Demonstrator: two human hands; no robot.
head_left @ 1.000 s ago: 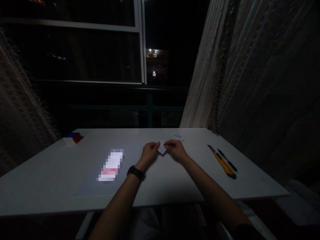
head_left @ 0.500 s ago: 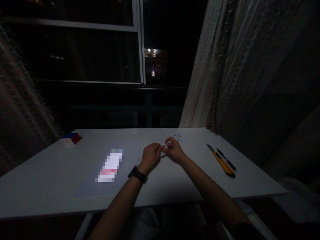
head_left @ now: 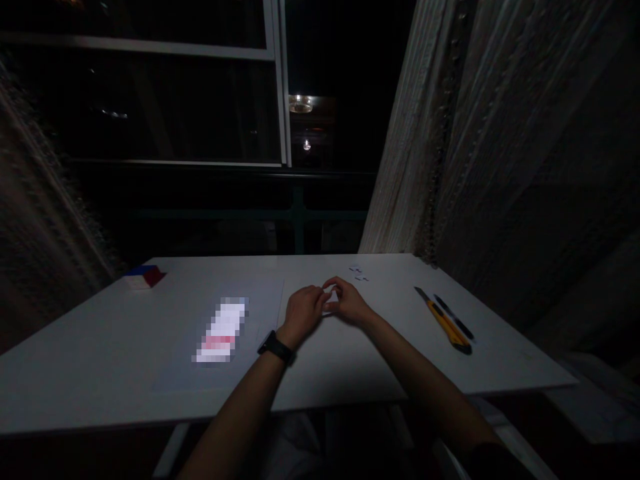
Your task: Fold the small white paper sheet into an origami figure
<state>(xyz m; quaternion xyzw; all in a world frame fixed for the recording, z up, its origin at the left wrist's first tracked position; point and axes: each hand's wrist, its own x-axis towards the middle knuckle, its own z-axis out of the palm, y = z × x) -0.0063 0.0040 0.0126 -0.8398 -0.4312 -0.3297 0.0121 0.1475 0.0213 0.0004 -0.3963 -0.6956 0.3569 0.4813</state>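
Note:
Both hands meet over the middle of the white table point(head_left: 360, 360). My left hand point(head_left: 304, 311), with a black watch point(head_left: 276, 347) on its wrist, is closed on a small white piece of paper point(head_left: 331, 300). My right hand point(head_left: 351, 303) pinches the same piece from the other side, its index finger arched over toward the left fingers. The hands hide part of the paper, and its folds are too dim to make out. Just beyond the right hand lie several small paper scraps point(head_left: 356, 271) with dark marks.
To the right, a yellow utility knife point(head_left: 445, 321) lies beside a dark pen point(head_left: 453, 317). On the left, a bright blurred-out rectangle point(head_left: 223, 330) rests on a large paper sheet point(head_left: 267, 297). A blue, red and white cube point(head_left: 143, 277) stands at the far left.
My right index finger has come over to the left, closer to the left fingertips. Between the hands, the piece of paper has shifted slightly. Things on the table stay in place.

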